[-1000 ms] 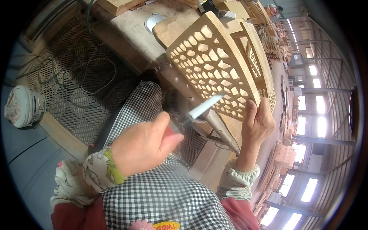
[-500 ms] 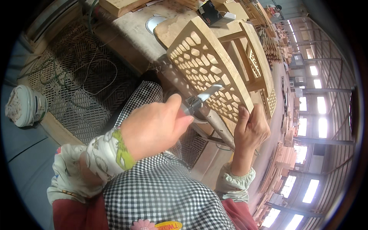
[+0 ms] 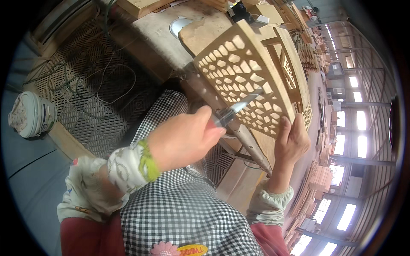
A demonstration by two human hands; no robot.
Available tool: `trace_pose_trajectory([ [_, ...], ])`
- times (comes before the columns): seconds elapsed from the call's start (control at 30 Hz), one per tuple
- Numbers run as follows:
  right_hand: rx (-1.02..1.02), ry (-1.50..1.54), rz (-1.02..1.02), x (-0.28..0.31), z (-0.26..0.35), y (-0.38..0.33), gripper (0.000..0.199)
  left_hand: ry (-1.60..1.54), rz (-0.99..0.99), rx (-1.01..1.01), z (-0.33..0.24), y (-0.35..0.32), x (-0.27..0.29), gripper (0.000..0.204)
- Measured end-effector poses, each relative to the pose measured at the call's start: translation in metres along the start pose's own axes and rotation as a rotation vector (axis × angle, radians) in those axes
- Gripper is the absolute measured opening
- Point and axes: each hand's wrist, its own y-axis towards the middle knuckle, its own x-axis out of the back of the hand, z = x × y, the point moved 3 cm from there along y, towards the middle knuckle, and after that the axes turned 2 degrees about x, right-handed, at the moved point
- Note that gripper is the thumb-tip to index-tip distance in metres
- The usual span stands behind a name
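My left hand [image 3: 181, 138] grips a knife [image 3: 242, 104], directed at the lattice panel [image 3: 247, 78] (blade contact cannot be determined). My right hand [image 3: 292, 138] grasps the panel's lower corner; the panel stands tilted at the near edge of the bench [image 3: 150, 33].

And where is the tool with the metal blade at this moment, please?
In the head view, just right of centre, the bladed tool is in the left hand, its blade in front of the cut-out wooden panel.

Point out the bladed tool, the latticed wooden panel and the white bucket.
Bladed tool [image 3: 242, 105], head view: on the blade.
Latticed wooden panel [image 3: 247, 81], head view: near the lattice's middle.
White bucket [image 3: 36, 114], head view: side wall.
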Motion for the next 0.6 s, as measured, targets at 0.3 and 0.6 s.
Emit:
trace_pose_trajectory([
  [0.3, -0.028, 0.021, -0.002, -0.005, -0.007, 0.006, 0.041, 0.019, -0.048, 0.173, 0.092, -0.008, -0.014, 0.039],
  [0.6, -0.007, 0.056, 0.005, -0.007, -0.009, 0.008, 0.038, 0.092, -0.136, 0.189, 0.093, 0.05, -0.021, 0.043],
])
